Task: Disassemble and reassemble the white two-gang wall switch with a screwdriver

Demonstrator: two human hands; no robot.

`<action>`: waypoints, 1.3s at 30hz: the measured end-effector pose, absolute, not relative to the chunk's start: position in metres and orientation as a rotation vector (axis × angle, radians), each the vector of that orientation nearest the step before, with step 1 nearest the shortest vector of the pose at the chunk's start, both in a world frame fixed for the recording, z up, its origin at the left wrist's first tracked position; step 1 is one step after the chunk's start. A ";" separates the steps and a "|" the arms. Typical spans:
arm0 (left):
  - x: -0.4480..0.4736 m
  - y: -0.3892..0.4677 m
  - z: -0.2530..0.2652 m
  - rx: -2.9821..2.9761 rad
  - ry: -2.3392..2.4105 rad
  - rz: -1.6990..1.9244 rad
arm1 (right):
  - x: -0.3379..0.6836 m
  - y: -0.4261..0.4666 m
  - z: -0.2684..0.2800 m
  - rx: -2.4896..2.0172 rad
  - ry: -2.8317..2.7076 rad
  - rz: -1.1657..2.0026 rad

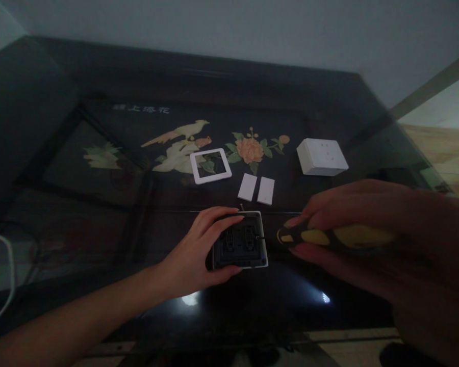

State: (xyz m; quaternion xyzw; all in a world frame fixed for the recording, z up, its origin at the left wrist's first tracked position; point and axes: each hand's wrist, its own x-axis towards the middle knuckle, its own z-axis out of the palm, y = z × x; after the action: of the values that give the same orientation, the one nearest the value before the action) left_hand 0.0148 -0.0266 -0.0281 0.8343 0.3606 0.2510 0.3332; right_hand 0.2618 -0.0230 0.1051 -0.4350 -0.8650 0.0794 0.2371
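My left hand (199,250) grips a light switch (240,242), its dark inner side with two mechanisms facing up inside a white square box. The fingers lie along its far left edge and the thumb along the near edge. In my right hand (352,244) is a screwdriver (315,237) with a yellow and black handle, held level and pointing left. Its tip is at or very close to the right side of the switch; contact is hard to make out. A thin screw (241,207) sticks up at the far edge.
Beyond the switch lie a white square frame (211,179) and two white rocker plates (247,187) (266,190). Farther right stands a white socket box (325,157). A white cable (11,270) curves at the left on the dark glossy table (199,84), which has bird and flower pictures.
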 end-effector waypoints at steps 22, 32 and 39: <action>0.014 -0.027 -0.029 2.175 0.939 0.663 | 0.263 -0.022 0.104 -1.149 -2.356 0.268; 0.014 -0.027 -0.029 2.181 0.946 0.656 | 0.262 -0.020 0.106 -1.099 -2.423 0.354; 0.014 -0.027 -0.025 2.185 0.938 0.675 | 0.262 -0.020 0.113 -0.926 -2.425 0.265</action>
State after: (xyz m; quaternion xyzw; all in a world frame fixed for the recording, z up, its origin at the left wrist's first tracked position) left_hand 0.0137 -0.0273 -0.0245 0.8349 0.3584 0.2580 0.3285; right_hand 0.2620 -0.0204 0.1127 -0.3424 -0.8967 0.0979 0.2630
